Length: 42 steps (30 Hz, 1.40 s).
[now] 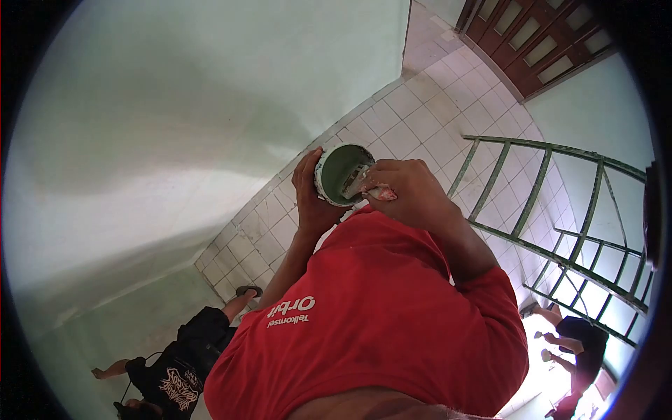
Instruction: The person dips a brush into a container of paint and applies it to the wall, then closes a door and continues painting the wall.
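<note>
My left hand (313,192) is wrapped round the side of a small round tub (336,155), its rim smeared with white. The tub is tilted so that its pale green inside shows. Over the tub's right edge, my right hand (413,190) is closed on a paint-smeared hand tool (355,180). A reddish part of the tool shows by the fingers, and its whitish end reaches into the tub. Whether it is a brush or a scraper I cannot make out. How much the tub contains cannot be seen clearly.
A pale green wall (175,126) rises close on the left, above a tiled floor (420,105). A green metal ladder (539,189) stands on the right. One person in black (178,364) is at lower left, another person (584,343) at lower right. A brown door (539,38) is at top right.
</note>
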Motion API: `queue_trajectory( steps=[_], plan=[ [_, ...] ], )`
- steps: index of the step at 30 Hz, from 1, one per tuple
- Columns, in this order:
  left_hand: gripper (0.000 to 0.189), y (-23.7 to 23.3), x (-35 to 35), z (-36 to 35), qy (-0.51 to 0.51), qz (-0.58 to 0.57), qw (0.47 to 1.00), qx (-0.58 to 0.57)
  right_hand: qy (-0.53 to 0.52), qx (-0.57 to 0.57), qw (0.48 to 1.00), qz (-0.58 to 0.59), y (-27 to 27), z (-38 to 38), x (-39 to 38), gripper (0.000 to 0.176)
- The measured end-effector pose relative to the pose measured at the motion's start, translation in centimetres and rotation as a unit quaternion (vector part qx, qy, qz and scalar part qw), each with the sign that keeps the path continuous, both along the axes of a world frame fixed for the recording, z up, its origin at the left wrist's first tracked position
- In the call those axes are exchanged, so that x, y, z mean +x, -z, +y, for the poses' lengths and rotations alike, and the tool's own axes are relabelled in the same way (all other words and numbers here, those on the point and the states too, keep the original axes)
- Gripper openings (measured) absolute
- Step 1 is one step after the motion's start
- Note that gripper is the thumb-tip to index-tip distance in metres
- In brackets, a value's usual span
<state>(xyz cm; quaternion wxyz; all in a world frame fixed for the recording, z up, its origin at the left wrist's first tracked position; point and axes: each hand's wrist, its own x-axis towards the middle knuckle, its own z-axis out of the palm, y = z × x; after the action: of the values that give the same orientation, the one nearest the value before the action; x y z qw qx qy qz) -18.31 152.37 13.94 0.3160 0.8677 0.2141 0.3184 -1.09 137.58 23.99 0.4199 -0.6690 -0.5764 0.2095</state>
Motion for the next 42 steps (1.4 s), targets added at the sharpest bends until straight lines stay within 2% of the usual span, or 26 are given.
queue_trajectory(
  steps=[11,14,24,28,31,36,42],
  plan=[
    [0.113,0.8,-2.7,-1.1,-0.017,-0.01,1.0,-0.005,0.001,0.02,1.0,0.022,1.0,-0.7,-2.6,0.01],
    [0.112,0.7,-3.4,-1.4,-0.019,0.003,1.0,-0.011,-0.001,0.015,1.0,-0.01,1.4,-0.7,-3.4,0.009],
    [0.107,2.2,-7.4,-2.0,-0.051,-0.059,0.996,-0.038,-0.014,-0.008,1.0,-0.01,1.2,-0.5,-7.2,0.013],
    [0.112,2.6,-9.7,-2.3,-0.074,-0.036,0.996,-0.027,-0.022,-0.031,0.999,0.013,1.4,-0.1,-8.6,0.018],
    [0.106,2.8,-11.0,-3.1,-0.089,-0.045,0.994,-0.038,-0.035,-0.03,0.999,0.029,1.6,-0.3,-9.5,0.018],
    [0.108,3.2,-12.9,-4.1,-0.125,-0.051,0.989,-0.056,-0.058,-0.012,0.997,0.04,1.5,-0.3,-10.4,0.019],
    [0.111,2.8,-13.8,-4.5,-0.159,-0.047,0.985,-0.049,-0.05,-0.014,0.992,0.111,1.1,0.0,-10.3,0.017]
  ],
)
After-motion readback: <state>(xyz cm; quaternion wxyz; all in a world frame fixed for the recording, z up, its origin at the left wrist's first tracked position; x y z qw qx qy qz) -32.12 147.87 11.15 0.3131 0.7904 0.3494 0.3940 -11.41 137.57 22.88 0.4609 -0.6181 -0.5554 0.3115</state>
